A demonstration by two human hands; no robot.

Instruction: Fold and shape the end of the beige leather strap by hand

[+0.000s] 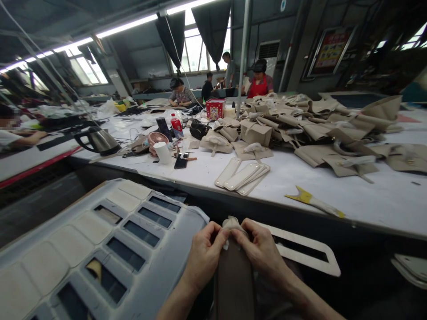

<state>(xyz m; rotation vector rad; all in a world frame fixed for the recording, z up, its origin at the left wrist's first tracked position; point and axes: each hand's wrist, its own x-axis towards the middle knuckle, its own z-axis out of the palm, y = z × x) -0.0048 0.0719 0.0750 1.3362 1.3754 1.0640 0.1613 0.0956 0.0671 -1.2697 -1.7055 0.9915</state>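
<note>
Low in the centre, both hands pinch a small beige leather piece (231, 222) between thumbs and fingertips. My left hand (204, 255) closes on its left side, and my right hand (263, 250) on its right. Right below the thumbs a long brown panel (233, 284) extends toward me; whether it is joined to the beige piece is hidden. A scrap of whitish film (226, 245) shows by the left thumb. Just beyond my right wrist lies a cream slotted frame piece (328, 260), partly covered by that hand.
At left stands a grey rack (180, 249) with cream panels and slots. The white table (200, 173) ahead bears beige bag parts (320, 120), stacked cream strips (245, 175), a yellow-ended tool (310, 200), a kettle (102, 141) and a white cup (162, 153). Several people work farther back.
</note>
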